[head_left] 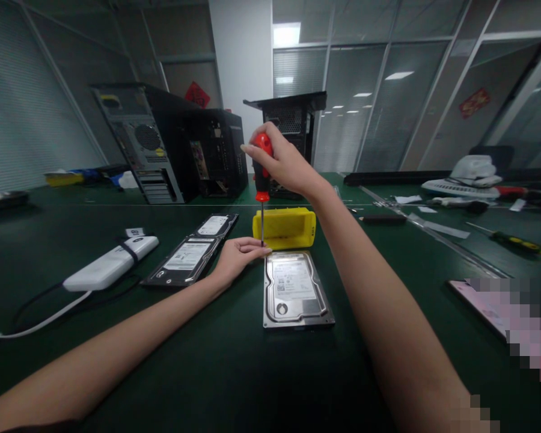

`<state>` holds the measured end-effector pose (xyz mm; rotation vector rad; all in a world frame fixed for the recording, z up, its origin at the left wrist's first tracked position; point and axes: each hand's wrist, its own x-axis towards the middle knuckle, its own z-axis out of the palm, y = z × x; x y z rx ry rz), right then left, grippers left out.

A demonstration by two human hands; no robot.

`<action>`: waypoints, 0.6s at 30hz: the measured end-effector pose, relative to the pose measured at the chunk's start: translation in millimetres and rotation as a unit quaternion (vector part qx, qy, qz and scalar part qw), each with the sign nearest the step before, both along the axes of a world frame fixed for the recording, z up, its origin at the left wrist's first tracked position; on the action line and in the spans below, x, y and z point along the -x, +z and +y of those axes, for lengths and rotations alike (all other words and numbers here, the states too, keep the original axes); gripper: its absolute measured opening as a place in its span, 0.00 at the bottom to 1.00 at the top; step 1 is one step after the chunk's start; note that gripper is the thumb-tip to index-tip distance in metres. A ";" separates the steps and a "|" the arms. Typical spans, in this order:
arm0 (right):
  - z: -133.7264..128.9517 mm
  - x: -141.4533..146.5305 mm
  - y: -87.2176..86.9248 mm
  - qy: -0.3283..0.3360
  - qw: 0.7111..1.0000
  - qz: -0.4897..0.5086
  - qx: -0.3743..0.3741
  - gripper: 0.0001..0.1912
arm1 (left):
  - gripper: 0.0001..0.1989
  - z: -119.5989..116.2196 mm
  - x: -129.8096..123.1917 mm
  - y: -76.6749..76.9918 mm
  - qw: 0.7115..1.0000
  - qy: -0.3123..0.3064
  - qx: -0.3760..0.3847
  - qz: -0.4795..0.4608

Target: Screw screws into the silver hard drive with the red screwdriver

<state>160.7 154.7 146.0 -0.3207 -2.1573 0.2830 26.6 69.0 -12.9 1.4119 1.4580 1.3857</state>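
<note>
My right hand is wrapped round the red and black handle of a screwdriver, which stands upright with its shaft pointing down. The tip is at the far left corner of a silver hard drive lying label up on the table. My left hand is closed in a pinch at the tip, by that same corner. Anything small between its fingertips is hidden. Just behind the drive stands a yellow plastic box.
Two more hard drives lie left, beside a white power strip with cables. Computer cases stand at the back. To the right are a green and yellow screwdriver, metal strips and a partly pixelated pink object.
</note>
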 end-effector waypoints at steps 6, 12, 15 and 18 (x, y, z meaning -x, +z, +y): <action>-0.7 -3.9 3.0 -0.005 1.000 0.012 -0.001 0.12 | 0.15 1.0 1.5 -2.0 1.000 0.003 -0.006 -0.007; 2.0 2.5 -1.1 -0.007 1.000 -0.014 -0.010 0.12 | 0.14 2.6 1.4 -3.8 1.000 0.013 -0.009 -0.010; 2.0 4.3 -2.0 -0.004 1.000 -0.017 -0.014 0.11 | 0.13 3.6 2.7 -3.7 0.998 0.031 -0.040 0.037; 1.0 4.8 -2.0 -0.012 1.000 -0.027 -0.010 0.11 | 0.12 4.2 4.2 -2.9 0.991 0.056 -0.069 0.100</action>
